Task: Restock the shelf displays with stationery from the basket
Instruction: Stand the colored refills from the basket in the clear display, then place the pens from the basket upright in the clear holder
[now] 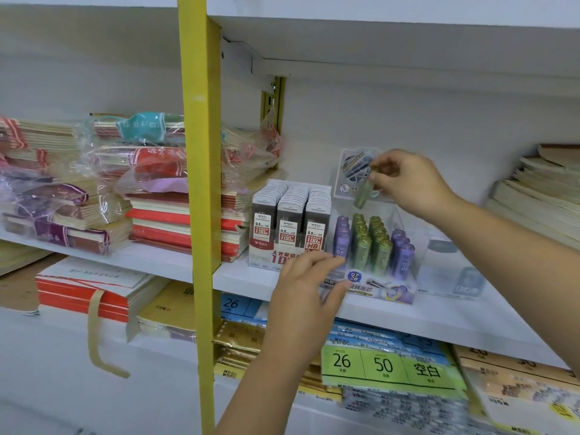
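A clear display box [381,288] of green and purple lead tubes stands on the white shelf [439,321]. My right hand [408,180] pinches one green lead tube [364,193] by its top, held upright just above the box's back rows. My left hand [309,296] rests against the box's front left corner, fingers fairly straight and touching its front panel. A grey display of 0.5 HB lead cases [290,221] sits directly left of the box. The basket is out of view.
A yellow upright post [201,183] divides the shelf. Stacked notebooks in plastic wrap [103,183] lie left of it, more paper stacks [539,196] at the far right. An empty-looking clear box [452,271] sits right of the display. Loose-leaf packs [386,365] fill the lower shelf.
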